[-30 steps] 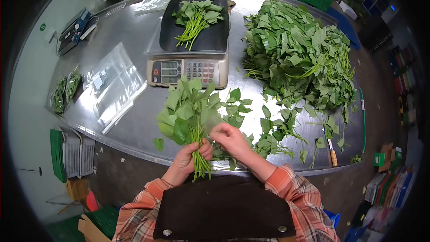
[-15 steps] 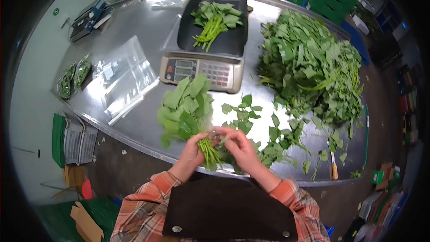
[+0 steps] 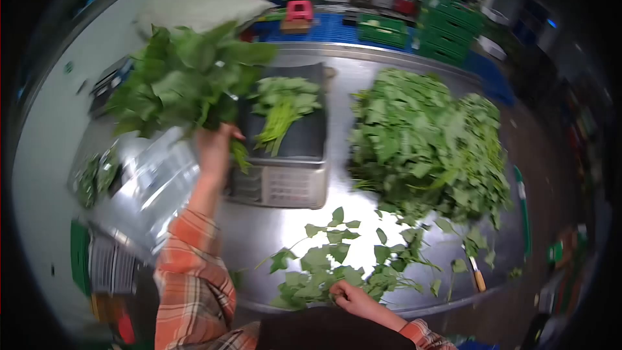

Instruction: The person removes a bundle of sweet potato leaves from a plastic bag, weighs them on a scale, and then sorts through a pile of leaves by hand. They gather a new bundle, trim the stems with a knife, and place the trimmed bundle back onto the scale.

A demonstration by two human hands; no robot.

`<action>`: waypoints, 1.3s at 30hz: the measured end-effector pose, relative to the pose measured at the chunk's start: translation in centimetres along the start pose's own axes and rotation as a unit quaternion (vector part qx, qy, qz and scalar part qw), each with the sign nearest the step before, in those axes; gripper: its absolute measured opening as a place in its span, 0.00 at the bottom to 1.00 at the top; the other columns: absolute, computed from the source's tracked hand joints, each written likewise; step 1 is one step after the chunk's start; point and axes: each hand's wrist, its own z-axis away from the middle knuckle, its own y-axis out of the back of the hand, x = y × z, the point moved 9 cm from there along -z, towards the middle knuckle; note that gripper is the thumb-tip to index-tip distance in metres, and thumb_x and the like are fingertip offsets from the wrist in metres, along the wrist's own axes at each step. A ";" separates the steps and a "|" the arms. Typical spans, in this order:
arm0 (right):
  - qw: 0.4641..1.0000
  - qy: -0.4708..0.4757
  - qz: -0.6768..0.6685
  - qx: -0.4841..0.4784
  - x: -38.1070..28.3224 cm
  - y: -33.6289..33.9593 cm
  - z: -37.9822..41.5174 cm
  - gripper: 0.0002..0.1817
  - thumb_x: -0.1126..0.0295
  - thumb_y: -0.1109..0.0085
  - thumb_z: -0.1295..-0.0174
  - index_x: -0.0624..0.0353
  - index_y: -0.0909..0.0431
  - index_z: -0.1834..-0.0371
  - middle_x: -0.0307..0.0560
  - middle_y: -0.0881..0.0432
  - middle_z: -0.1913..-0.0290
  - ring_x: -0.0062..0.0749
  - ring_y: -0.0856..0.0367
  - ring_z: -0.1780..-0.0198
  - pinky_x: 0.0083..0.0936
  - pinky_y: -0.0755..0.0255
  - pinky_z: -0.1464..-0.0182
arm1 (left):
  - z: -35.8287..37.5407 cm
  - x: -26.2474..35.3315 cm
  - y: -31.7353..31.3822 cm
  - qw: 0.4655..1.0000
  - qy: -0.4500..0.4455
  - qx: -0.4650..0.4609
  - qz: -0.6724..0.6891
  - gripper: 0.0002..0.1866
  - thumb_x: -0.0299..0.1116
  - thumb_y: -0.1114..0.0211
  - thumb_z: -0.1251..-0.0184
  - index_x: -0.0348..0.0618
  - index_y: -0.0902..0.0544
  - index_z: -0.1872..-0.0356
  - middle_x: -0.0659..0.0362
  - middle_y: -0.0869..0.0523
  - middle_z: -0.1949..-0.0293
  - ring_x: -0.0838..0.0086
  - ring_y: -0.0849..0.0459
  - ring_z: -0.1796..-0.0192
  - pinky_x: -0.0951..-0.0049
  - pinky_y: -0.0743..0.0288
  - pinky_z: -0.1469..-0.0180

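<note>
My left hand is closed round the stems of a large bunch of leafy greens, raised at the left side of the scale. Its leaves point up and away from me, slightly blurred. A smaller bunch of greens lies in the scale's black pan, stems towards me. At the table's near edge my right hand has its fingers curled, beside loose leafy sprigs. Whether anything is pinched in those fingers is hidden.
A big heap of greens covers the table's right side, with a wooden-handled knife nearer me. Clear plastic bags and bagged greens lie at left. Green crates stand beyond the far edge.
My left hand has carried the bunch forward and left, from in front of the scale to beside its pan. My right hand has let go of the bunch and dropped near the table edge.
</note>
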 end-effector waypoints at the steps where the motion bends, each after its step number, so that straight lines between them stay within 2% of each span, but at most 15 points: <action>1: 0.999 -0.008 -0.004 0.048 0.8 1.0 0.7 0.18 0.68 0.50 0.38 0.57 0.33 0.45 0.51 0.21 0.65 0.41 0.20 0.63 0.34 0.28 0.60 | -2.7 -0.6 -0.4 0.997 -0.063 -0.011 -0.041 0.12 0.35 0.41 0.38 0.35 0.23 0.73 0.54 0.19 0.78 0.69 0.19 0.74 0.66 0.27 0.69; 3: 0.998 -0.051 0.002 0.046 1.4 2.0 1.0 0.19 0.68 0.50 0.37 0.55 0.34 0.42 0.50 0.21 0.66 0.38 0.21 0.64 0.31 0.28 0.59 | -8.9 -4.9 -1.0 0.961 0.017 -0.035 -0.275 0.16 0.40 0.40 0.39 0.34 0.22 0.67 0.48 0.17 0.73 0.58 0.17 0.69 0.63 0.26 0.62; 5: 0.996 -0.053 0.000 0.066 1.8 2.7 1.1 0.21 0.67 0.50 0.36 0.54 0.35 0.40 0.50 0.21 0.66 0.37 0.22 0.64 0.30 0.28 0.59 | -11.1 -8.8 -3.0 0.923 -0.178 0.014 -0.342 0.24 0.45 0.37 0.42 0.36 0.24 0.52 0.41 0.18 0.60 0.50 0.19 0.55 0.59 0.27 0.52; 7: 0.994 -0.015 0.000 0.111 2.1 3.4 1.4 0.22 0.67 0.50 0.36 0.52 0.37 0.38 0.51 0.21 0.64 0.39 0.22 0.63 0.32 0.28 0.58 | -10.0 -16.1 -6.1 0.912 -0.030 -0.090 -0.399 0.36 0.49 0.36 0.43 0.38 0.35 0.38 0.38 0.26 0.45 0.48 0.27 0.42 0.57 0.32 0.43; 9: 0.988 -0.017 0.015 0.156 1.4 5.7 2.1 0.22 0.65 0.48 0.36 0.55 0.35 0.38 0.51 0.23 0.61 0.39 0.23 0.62 0.32 0.28 0.57 | -6.6 -19.2 -8.2 0.831 0.052 -0.136 -0.537 0.43 0.52 0.36 0.44 0.37 0.43 0.34 0.38 0.31 0.40 0.47 0.32 0.38 0.58 0.37 0.38; 11: 0.974 0.012 0.057 0.219 3.0 7.1 2.5 0.22 0.64 0.48 0.36 0.57 0.34 0.40 0.51 0.24 0.60 0.39 0.24 0.61 0.31 0.29 0.56 | -7.0 -19.7 -8.5 0.851 0.011 -0.142 -0.506 0.43 0.53 0.37 0.43 0.34 0.42 0.34 0.36 0.34 0.38 0.47 0.34 0.36 0.58 0.39 0.35; 14: 0.957 -0.031 0.022 0.287 4.5 11.9 4.3 0.18 0.61 0.48 0.35 0.61 0.27 0.49 0.51 0.24 0.60 0.36 0.23 0.60 0.28 0.29 0.57 | -6.8 -17.2 -8.5 0.804 -0.038 -0.138 -0.577 0.40 0.50 0.39 0.39 0.32 0.42 0.34 0.36 0.36 0.36 0.49 0.38 0.33 0.59 0.43 0.33; 17: 0.921 -0.092 -0.049 0.375 4.8 19.1 7.2 0.16 0.60 0.51 0.34 0.61 0.24 0.53 0.49 0.20 0.63 0.33 0.20 0.62 0.28 0.28 0.58 | -1.2 -6.6 -11.0 0.849 -0.248 -0.089 -0.458 0.29 0.36 0.43 0.34 0.33 0.37 0.36 0.41 0.35 0.35 0.49 0.38 0.33 0.59 0.46 0.32; 19: 0.888 -0.035 -0.158 0.431 6.3 25.0 8.6 0.14 0.64 0.51 0.34 0.62 0.25 0.54 0.49 0.18 0.61 0.32 0.19 0.62 0.28 0.27 0.57 | 3.9 -3.7 -12.7 0.866 -0.282 -0.130 -0.392 0.26 0.29 0.44 0.35 0.33 0.36 0.37 0.44 0.33 0.36 0.52 0.36 0.34 0.60 0.46 0.32; 21: 0.801 0.095 -0.166 0.567 1.9 32.2 12.3 0.12 0.68 0.51 0.35 0.64 0.24 0.54 0.49 0.18 0.60 0.30 0.19 0.63 0.27 0.27 0.56 | 9.2 -5.1 -13.8 0.911 -0.179 -0.237 -0.287 0.25 0.26 0.44 0.37 0.33 0.34 0.38 0.44 0.31 0.37 0.54 0.35 0.34 0.63 0.45 0.32; 25: 0.721 0.105 0.150 0.669 1.6 47.4 14.9 0.14 0.70 0.46 0.37 0.65 0.28 0.50 0.49 0.19 0.58 0.33 0.19 0.56 0.28 0.26 0.53 | 20.8 -5.6 -14.8 0.921 -0.072 -0.298 -0.240 0.16 0.25 0.46 0.37 0.34 0.25 0.48 0.47 0.21 0.50 0.59 0.23 0.46 0.65 0.32 0.43; 30: 0.767 -0.127 0.295 0.555 5.0 60.4 9.9 0.51 0.45 0.31 0.56 0.59 0.43 0.32 0.66 0.40 0.33 0.48 0.41 0.31 0.34 0.41 0.34 | 28.6 -3.9 -16.0 0.923 0.069 -0.272 -0.262 0.15 0.34 0.44 0.32 0.35 0.21 0.50 0.48 0.17 0.53 0.68 0.19 0.49 0.70 0.29 0.45; 33: 0.763 -0.291 0.307 0.489 6.6 62.9 6.4 0.62 0.40 0.28 0.65 0.58 0.51 0.28 0.69 0.48 0.30 0.50 0.50 0.27 0.34 0.46 0.31 | 30.5 -3.3 -16.8 0.933 0.222 -0.218 -0.182 0.14 0.34 0.44 0.32 0.34 0.20 0.52 0.52 0.15 0.59 0.70 0.18 0.55 0.71 0.27 0.50; 37: 0.839 -0.217 0.273 0.418 6.5 66.3 4.7 0.53 0.46 0.27 0.63 0.60 0.41 0.33 0.64 0.28 0.41 0.49 0.30 0.39 0.37 0.34 0.40 | 31.0 -2.7 -17.8 0.926 0.263 -0.189 -0.194 0.13 0.34 0.44 0.31 0.36 0.19 0.56 0.56 0.15 0.65 0.75 0.20 0.63 0.73 0.27 0.57; 39: 0.824 -0.229 0.346 0.387 5.6 67.7 4.4 0.46 0.52 0.26 0.62 0.62 0.35 0.39 0.61 0.22 0.48 0.45 0.23 0.45 0.36 0.28 0.46 | 31.5 -4.9 -17.5 0.919 0.304 -0.184 -0.169 0.12 0.35 0.45 0.31 0.38 0.19 0.57 0.58 0.15 0.66 0.75 0.21 0.64 0.74 0.28 0.59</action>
